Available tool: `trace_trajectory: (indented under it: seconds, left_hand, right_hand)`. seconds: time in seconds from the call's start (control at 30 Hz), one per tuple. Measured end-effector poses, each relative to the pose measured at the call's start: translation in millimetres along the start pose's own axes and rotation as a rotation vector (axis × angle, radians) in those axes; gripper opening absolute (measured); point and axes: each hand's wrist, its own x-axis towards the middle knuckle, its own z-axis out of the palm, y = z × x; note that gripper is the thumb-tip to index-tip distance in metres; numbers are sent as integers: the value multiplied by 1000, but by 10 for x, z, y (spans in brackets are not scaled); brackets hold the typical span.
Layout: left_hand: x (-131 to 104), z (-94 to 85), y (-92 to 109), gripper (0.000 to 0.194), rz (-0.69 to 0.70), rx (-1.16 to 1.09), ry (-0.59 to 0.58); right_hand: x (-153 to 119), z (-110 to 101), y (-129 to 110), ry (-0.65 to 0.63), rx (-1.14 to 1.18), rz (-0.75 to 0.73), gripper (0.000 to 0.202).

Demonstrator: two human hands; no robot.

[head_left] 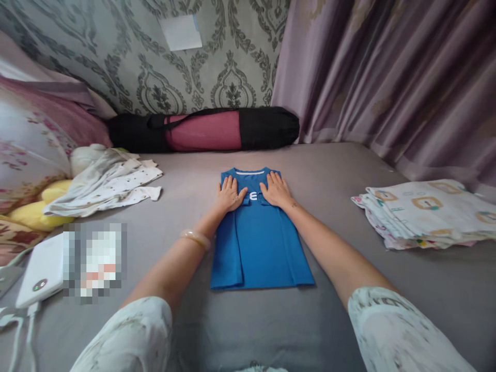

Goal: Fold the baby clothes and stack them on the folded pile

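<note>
A blue shirt lies flat on the grey bed sheet, its sides and sleeves folded inward and its neckline pointing away from me. White lettering shows between my hands on the upper part. My left hand rests flat on the upper left of the shirt, fingers stretched out. On the upper right, my right hand presses flat in the same way, fingers pointing forward. Neither hand grips the cloth.
A stack of folded printed cloths lies on the right. To the left are a crumpled spotted garment, a yellow plush item and a white power bank with cables. A black and pink long bag lies against the wall.
</note>
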Motion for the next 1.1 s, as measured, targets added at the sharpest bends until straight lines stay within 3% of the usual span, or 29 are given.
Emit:
trace_trajectory:
  seconds: [0.1,0.17,0.27,0.37,0.53,0.77,0.93,1.1]
  left_hand:
    - [10,-115,-102,71,5,-133,-56]
    - [-74,-191,-208,66,10,-191,-9]
    - [-364,-253,-373,61,50,-174,53]
    - [-762,-245,-470,56,166,-129,47]
    - [-1237,-206,-375,57,265,-40,-29]
    - [-1377,-142,-192,74,304,56,-121]
    - [-1397,-131,-166,75,296,123,-126]
    - [-1361,-307,-199,71,264,43,-185]
  right_hand:
    - [19,-89,0,-61,37,12,66]
    - [-21,-164,-38,-3,60,-42,60]
    - [-177,-247,-164,126,88,-276,42]
    - [-365,-259,-321,85,95,-494,25]
    - [-481,-192,-461,101,-61,-641,20]
    - [-414,-202,-466,188,-409,-867,27]
    - [-447,-211,-498,152,-437,-867,28]
    - [-615,-279,-398,87,-170,-625,35]
